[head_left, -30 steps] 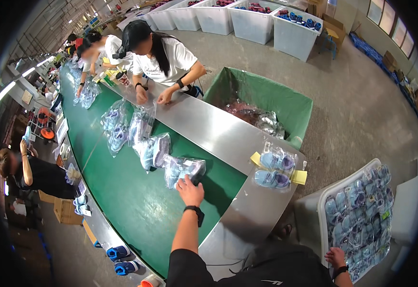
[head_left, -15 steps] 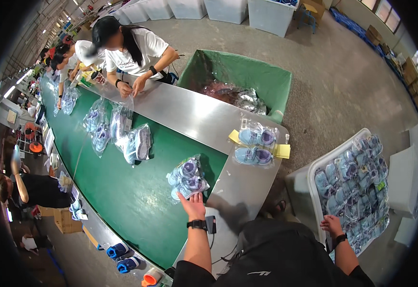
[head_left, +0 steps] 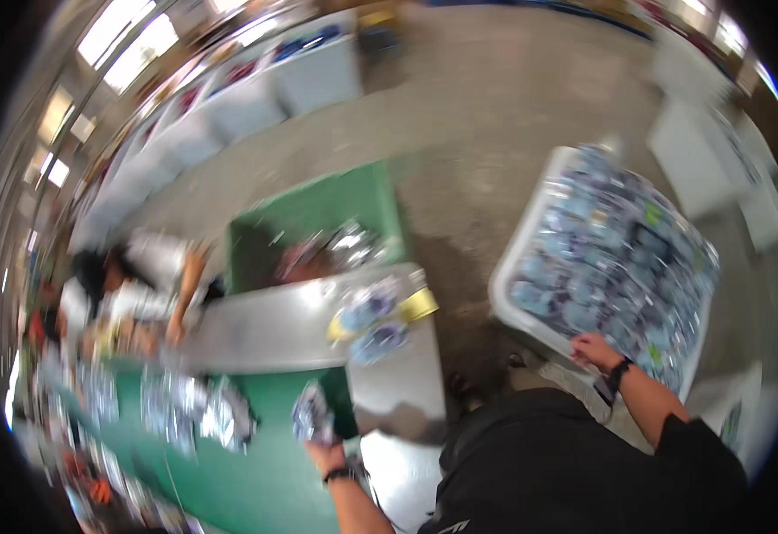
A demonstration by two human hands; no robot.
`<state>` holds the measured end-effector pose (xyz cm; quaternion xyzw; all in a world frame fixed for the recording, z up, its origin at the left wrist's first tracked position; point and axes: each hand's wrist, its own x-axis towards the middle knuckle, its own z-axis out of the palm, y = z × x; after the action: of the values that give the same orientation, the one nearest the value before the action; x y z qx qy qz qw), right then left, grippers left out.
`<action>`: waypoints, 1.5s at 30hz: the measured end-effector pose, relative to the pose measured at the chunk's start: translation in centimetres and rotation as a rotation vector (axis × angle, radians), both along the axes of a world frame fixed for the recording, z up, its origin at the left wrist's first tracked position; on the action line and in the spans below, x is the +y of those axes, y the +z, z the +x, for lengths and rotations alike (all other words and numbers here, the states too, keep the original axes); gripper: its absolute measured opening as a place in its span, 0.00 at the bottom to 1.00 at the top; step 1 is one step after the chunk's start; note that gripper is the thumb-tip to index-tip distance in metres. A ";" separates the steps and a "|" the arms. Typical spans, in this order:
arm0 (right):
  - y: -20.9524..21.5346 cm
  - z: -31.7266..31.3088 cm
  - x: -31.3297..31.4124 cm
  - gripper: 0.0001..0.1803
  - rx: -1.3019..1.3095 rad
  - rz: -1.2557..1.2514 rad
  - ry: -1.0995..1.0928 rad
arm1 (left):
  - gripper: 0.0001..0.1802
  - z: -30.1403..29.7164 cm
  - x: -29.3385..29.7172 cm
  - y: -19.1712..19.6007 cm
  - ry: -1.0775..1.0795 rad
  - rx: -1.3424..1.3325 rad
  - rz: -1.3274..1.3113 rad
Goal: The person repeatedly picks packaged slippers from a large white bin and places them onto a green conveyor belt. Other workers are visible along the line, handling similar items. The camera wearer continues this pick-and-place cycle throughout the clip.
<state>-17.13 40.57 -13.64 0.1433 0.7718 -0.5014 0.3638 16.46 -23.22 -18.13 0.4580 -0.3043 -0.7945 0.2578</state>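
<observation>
- The left hand (head_left: 325, 456) is at the near end of the bagged shoes (head_left: 313, 411); blur hides whether its fingers grip the plastic or only touch it.
- These shoes are at the right end of the green tabletop (head_left: 273, 494), just left of the metal ledge (head_left: 398, 378).
- The right hand (head_left: 595, 351) is at the near edge of the white bin (head_left: 501, 292), its fingers loosely curled; I cannot tell if it holds anything.
- That bin, on the right, is packed with bagged shoes in rows.
- 1 more bagged pair (head_left: 378, 343) with yellow slips lies on the ledge, on the far side; other bags (head_left: 227, 416) lie farther left on the tabletop.
- The step in hand looks like collecting 1 bag for packing.
- The next move seems to call for a firm hold and a rightward carry to the bin.
</observation>
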 end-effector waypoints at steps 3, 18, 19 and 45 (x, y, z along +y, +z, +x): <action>0.9 0.3 -0.5 0.12 0.068 -0.102 -0.102 | 0.26 -1.9 3.4 5.8 -0.023 0.102 -0.004; 14.1 -6.3 -3.7 0.25 0.155 -0.567 0.219 | 0.43 -31.4 29.0 23.3 -1.429 0.285 -0.277; 14.6 -6.8 -2.6 0.28 0.139 -0.583 0.255 | 0.41 -32.9 31.5 23.8 -1.447 0.268 -0.263; -2.2 -16.2 25.9 0.19 0.189 -0.966 -1.252 | 0.19 -21.4 37.2 12.6 -0.831 -0.470 -0.175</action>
<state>-33.30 66.46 -15.80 0.3337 0.2725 -0.9019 -0.0307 -4.96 13.99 -5.54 0.4415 -0.5771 -0.6766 -0.1198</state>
